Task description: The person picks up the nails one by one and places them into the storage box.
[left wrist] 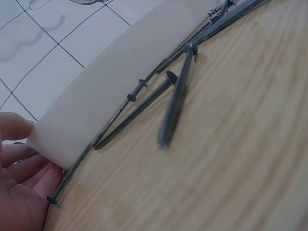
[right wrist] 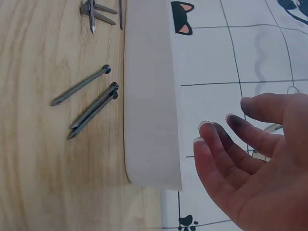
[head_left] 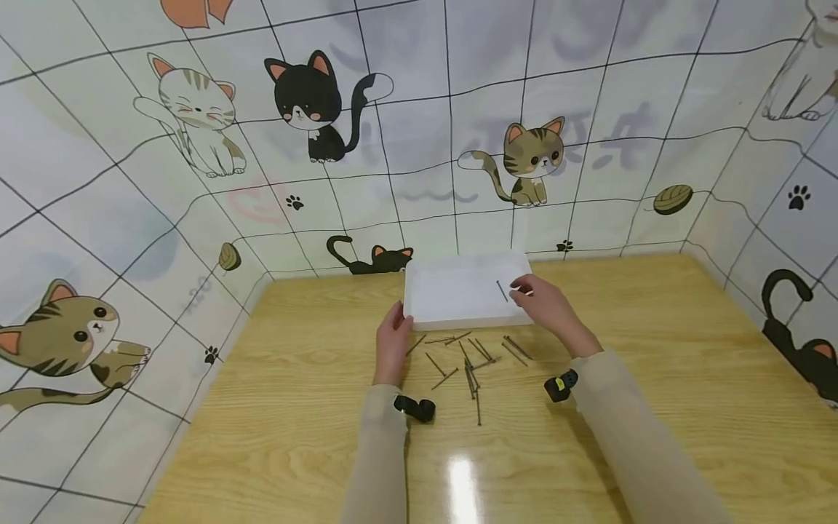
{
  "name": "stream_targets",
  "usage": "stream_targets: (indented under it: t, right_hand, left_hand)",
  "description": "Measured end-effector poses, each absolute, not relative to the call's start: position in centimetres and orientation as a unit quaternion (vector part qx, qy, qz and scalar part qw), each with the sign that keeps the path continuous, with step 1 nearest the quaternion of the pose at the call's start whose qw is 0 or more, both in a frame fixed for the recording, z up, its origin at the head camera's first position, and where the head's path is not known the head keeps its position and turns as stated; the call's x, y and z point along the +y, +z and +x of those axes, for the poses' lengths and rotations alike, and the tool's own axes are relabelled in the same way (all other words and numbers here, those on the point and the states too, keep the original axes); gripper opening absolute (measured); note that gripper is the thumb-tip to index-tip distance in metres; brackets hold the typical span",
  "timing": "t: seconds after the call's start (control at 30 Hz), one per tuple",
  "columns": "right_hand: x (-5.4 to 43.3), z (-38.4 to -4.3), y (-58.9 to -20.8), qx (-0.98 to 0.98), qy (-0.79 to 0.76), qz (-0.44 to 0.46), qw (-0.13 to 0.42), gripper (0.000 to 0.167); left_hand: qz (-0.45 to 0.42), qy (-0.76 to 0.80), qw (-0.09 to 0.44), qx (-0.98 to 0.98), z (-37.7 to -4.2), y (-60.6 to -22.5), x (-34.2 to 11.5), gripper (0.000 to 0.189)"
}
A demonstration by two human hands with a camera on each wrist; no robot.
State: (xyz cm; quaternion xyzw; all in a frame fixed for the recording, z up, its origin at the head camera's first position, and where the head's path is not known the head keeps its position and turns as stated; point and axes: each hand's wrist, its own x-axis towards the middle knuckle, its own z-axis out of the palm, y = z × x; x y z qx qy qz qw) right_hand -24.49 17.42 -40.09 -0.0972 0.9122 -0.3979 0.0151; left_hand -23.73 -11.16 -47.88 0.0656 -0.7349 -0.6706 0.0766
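A shallow white box [head_left: 468, 287] stands at the back of the table. At its near left corner my left hand [head_left: 393, 342] grips the wall, thumb at the rim and fingers around the corner in the left wrist view. My right hand [head_left: 546, 302] is over the box's right end. Its fingers are spread and hold nothing in the right wrist view. One nail [head_left: 501, 291] shows against the white inside of the box, beside the right fingertips. Several dark nails [head_left: 471, 378] lie scattered in front of the box, and one nail [left wrist: 70, 175] is close beside the left fingers.
The light wooden table [head_left: 294, 437] runs up to a wall covering [head_left: 419, 145] printed with cats and grid lines. Two nails [right wrist: 94, 110] lie side by side near the box's front wall, with another nail [right wrist: 81, 85] close by.
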Motion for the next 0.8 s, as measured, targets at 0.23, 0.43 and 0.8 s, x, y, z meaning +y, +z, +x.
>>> stream_targets:
  t: [0.23,0.43,0.8]
  right_hand:
    - [18.3,-22.9,-41.1,0.886,-0.456,-0.080,0.024,0.040]
    - [18.4,-21.8,-42.3,0.878,-0.472,-0.070,0.040,0.041]
    - [18.6,-20.5,-43.5,0.897,-0.434,-0.075,0.033,0.036]
  left_hand:
    - [0.067,-0.677,0.070,-0.730,-23.9,-47.7,-11.6,0.048]
    - [0.069,-0.676,0.072,-0.730,-23.8,-47.7,-11.5,0.048]
    - [0.080,-0.672,0.069,-0.733,-23.8,-48.0,-11.3,0.047]
